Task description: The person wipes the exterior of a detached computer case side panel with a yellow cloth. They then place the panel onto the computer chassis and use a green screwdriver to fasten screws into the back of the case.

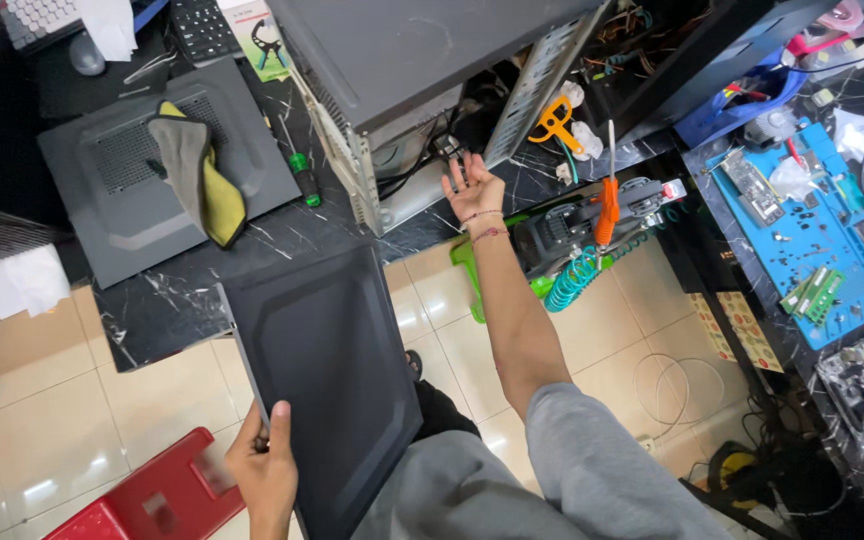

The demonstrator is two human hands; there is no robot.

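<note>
My left fingers are clamped on the near edge of the dark side panel, which sits tilted over my lap. Right hand is spread open, arm stretched out, right by the open computer case on the worktop. Green-and-white package lies up top, behind the case.

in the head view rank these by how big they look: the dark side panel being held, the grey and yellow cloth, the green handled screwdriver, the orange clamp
1. dark side panel, held by the left hand; it is also nearest the camera.
2. grey and yellow cloth.
3. green handled screwdriver and orange clamp look too alike to rank.
</note>
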